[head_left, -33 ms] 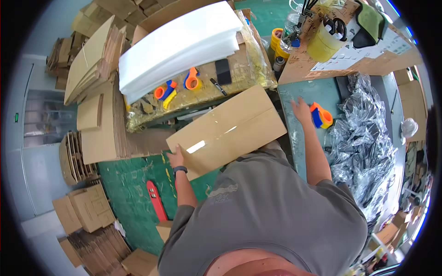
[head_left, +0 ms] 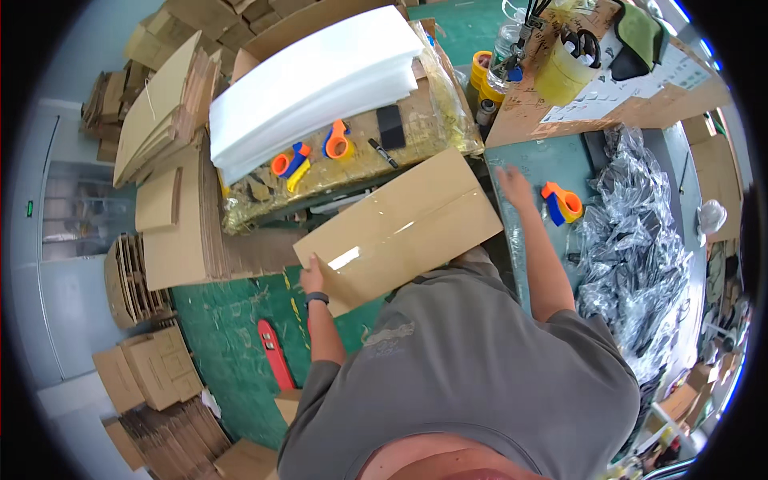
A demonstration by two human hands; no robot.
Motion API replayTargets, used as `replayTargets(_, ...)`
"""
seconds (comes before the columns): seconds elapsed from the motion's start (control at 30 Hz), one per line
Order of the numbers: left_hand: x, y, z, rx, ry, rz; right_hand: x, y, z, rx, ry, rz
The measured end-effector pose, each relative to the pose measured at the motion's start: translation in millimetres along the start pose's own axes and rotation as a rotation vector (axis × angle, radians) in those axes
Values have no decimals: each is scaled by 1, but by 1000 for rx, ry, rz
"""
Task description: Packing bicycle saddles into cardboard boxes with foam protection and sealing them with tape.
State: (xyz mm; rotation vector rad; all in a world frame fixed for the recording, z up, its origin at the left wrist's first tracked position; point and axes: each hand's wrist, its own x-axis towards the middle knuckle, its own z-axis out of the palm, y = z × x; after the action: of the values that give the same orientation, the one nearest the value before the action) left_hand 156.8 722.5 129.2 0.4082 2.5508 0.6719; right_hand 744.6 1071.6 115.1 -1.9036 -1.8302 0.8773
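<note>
Left hand has its fingers gripping the left end of the taped cardboard box, which sits tilted in front of the torso between the two work surfaces; can't tell what carries its underside. Right hand is over the grey-green surface, just left of the orange-and-blue tape dispenser, fingers blurred but apparently spread, nothing visible in them. Risks: box could pivot or drop if that one-ended grip slackens, and a careless right-hand sweep could shove the dispenser into the crumpled plastic film.
</note>
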Motion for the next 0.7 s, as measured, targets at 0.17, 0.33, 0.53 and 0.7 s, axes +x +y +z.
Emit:
replayTargets(0.17, -15, -44, -39, -182, 55, 148, -67, -182, 36, -131, -131, 113)
replayTargets(0.33, -79, -12, -215, -424, 247, 455, -172, -306, -80, 15, 8, -76)
replayTargets(0.53, -70, -47, -274, -1496, -270, 276, -197, -240, -70, 1169, 1, -56)
replayTargets(0.7, 3, -97, -189, -1275, -524, -52, -177, -41, -11, 917, -738, -153)
